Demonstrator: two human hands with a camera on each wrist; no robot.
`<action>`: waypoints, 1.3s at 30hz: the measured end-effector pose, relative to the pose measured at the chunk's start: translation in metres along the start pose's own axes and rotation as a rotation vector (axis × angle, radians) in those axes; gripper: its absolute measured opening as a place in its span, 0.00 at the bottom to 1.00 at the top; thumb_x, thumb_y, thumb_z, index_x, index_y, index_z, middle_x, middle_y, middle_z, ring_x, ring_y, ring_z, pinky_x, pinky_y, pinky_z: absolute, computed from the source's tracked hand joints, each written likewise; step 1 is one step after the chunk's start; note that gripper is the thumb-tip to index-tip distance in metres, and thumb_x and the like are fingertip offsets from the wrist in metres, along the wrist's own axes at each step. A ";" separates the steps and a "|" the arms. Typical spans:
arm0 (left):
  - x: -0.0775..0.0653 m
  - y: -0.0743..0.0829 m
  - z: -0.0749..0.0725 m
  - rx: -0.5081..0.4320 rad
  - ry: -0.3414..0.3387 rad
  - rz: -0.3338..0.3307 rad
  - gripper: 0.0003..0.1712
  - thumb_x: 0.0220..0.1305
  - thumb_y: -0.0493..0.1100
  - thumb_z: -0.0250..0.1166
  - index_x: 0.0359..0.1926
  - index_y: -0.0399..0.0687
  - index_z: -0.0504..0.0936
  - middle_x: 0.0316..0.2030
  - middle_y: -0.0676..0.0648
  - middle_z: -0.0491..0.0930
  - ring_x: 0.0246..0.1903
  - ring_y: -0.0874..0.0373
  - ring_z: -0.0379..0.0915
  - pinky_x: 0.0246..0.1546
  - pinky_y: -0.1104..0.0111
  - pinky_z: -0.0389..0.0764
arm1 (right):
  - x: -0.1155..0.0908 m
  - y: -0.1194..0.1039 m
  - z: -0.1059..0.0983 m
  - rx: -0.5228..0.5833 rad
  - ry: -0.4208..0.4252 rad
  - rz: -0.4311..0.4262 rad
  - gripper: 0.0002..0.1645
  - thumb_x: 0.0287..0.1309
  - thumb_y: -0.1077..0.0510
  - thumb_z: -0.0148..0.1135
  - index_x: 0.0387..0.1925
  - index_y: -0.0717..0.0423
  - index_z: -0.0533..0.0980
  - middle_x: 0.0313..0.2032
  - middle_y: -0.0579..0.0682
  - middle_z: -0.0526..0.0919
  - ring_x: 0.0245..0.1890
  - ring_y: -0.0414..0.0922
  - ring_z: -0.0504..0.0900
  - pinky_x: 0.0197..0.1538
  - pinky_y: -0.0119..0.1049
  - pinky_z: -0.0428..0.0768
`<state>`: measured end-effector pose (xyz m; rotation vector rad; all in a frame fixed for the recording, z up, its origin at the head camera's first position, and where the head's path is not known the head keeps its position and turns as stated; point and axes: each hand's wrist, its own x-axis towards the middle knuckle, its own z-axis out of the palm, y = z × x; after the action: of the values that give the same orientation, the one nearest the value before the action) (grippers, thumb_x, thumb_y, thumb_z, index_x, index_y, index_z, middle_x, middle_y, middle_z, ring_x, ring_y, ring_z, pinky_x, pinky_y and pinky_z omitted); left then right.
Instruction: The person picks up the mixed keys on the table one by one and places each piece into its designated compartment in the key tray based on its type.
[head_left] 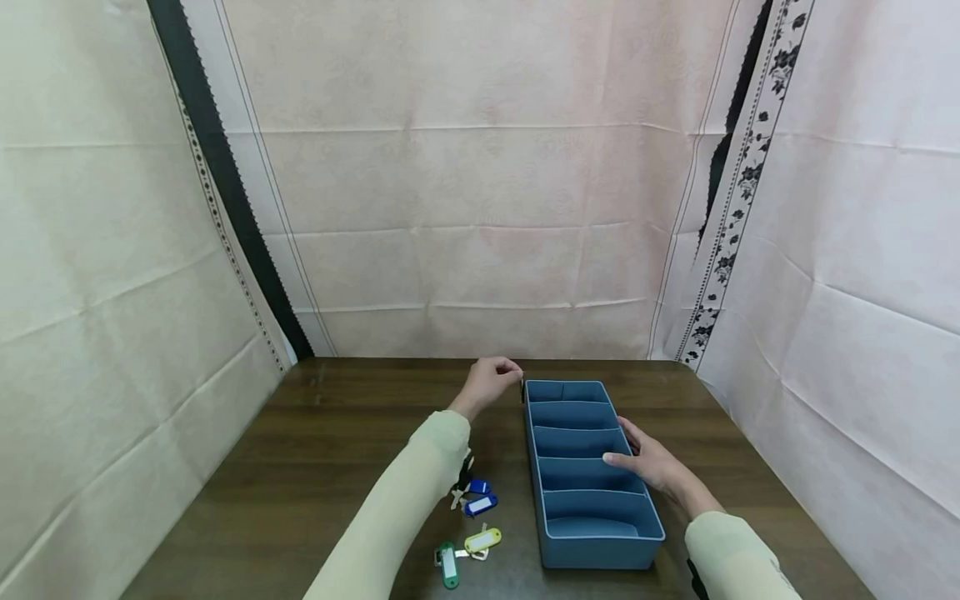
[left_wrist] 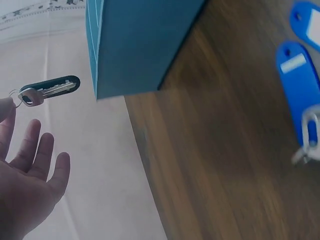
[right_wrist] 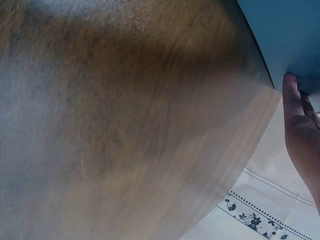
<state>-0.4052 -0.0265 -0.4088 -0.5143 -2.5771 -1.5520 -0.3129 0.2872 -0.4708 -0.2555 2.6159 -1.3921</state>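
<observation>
A blue divider tray [head_left: 600, 550] with several compartments lies lengthwise on the dark wooden table [head_left: 337, 433]. My left hand [head_left: 497, 380] is raised beside the tray's far left corner and pinches the ring of a key with a dark tag [head_left: 522, 388]. In the left wrist view the key and dark tag [left_wrist: 50, 88] hang out from my fingertips, level with the tray's corner [left_wrist: 135, 45], while my other fingers [left_wrist: 37, 160] stay spread. My right hand [head_left: 648, 460] rests with straight fingers on the tray's right rim, and its fingertips [right_wrist: 292, 95] touch the tray wall [right_wrist: 290, 35].
Loose key tags lie left of the tray near my left sleeve: two blue ones [head_left: 480, 503], a yellow one [head_left: 482, 541] and a green one [head_left: 448, 565]. The blue tags [left_wrist: 299, 85] also show in the left wrist view. Cloth walls enclose the table on three sides.
</observation>
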 end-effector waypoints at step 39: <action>0.002 0.020 0.049 -0.032 -0.094 -0.029 0.07 0.68 0.44 0.66 0.44 0.52 0.87 0.39 0.55 0.81 0.40 0.57 0.75 0.44 0.63 0.79 | 0.001 0.001 0.001 -0.002 0.032 0.077 0.55 0.64 0.43 0.65 0.78 0.55 0.44 0.73 0.70 0.51 0.71 0.71 0.50 0.64 0.72 0.54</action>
<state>-0.3958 0.0253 -0.4155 -0.5693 -2.6435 -1.6180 -0.3139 0.2869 -0.4725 -0.1326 2.6235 -1.3794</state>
